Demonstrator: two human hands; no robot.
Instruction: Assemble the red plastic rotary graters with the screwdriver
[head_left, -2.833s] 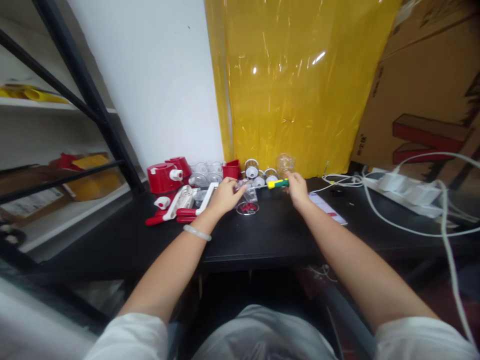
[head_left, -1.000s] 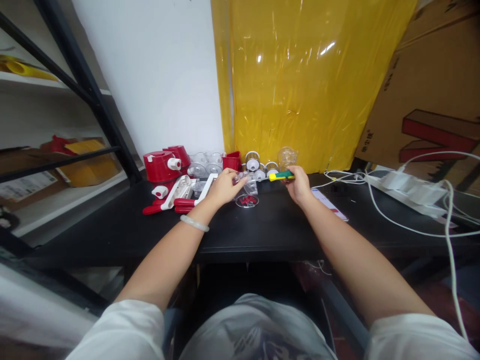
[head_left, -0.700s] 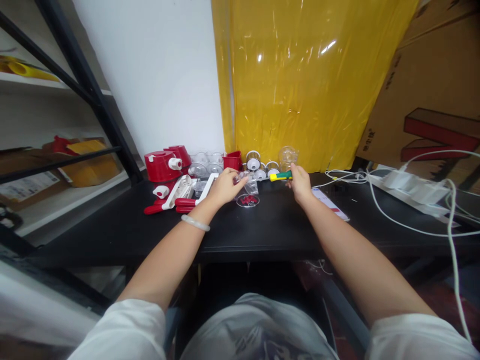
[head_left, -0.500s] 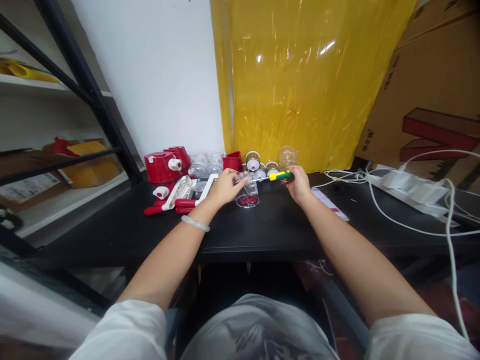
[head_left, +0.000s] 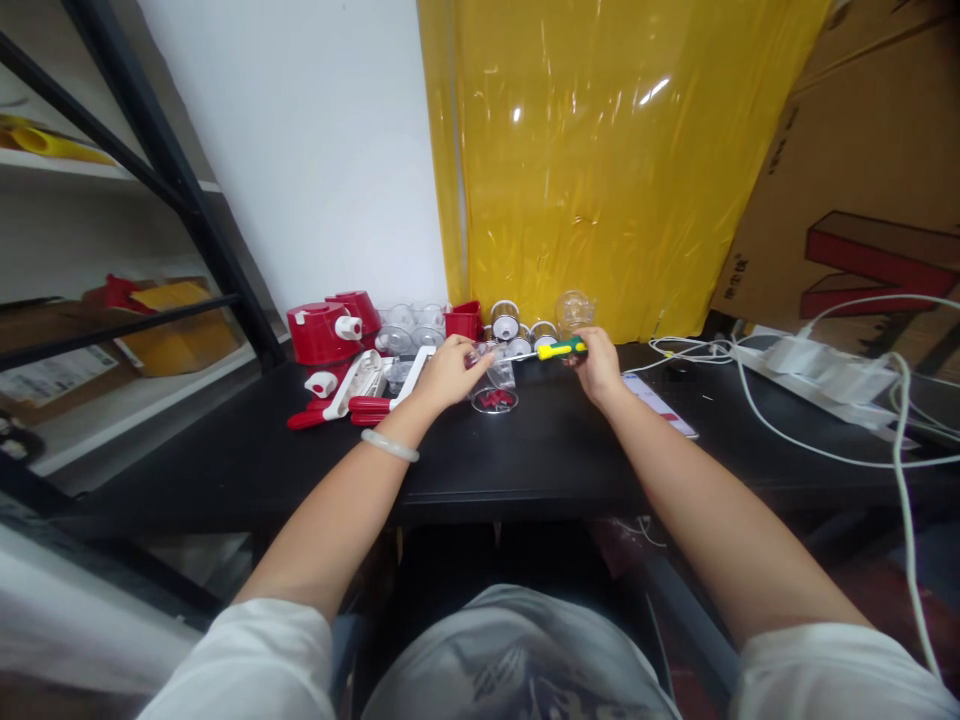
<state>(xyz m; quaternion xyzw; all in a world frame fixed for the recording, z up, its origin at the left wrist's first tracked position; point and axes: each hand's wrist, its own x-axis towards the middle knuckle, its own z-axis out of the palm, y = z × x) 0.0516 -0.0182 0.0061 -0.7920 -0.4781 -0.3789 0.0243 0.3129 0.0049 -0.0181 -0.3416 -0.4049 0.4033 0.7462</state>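
Observation:
My right hand (head_left: 598, 366) is closed round the green end of a yellow-and-green screwdriver (head_left: 559, 349), whose shaft points left. Closed on a clear plastic part (head_left: 487, 355) is my left hand (head_left: 453, 372), with a white bracelet on its wrist. The screwdriver's tip meets or overlaps the clear part; the exact contact is too small to tell. Just below it, a round clear dish (head_left: 495, 401) with small red pieces lies on the black table (head_left: 517, 460).
Red housings (head_left: 319, 335), white parts with red handles (head_left: 358, 385), clear round parts (head_left: 401, 322) and metal-rimmed cylinders (head_left: 505, 320) stand along the back. A phone (head_left: 660, 404), white cables and a power strip (head_left: 825, 375) lie at right.

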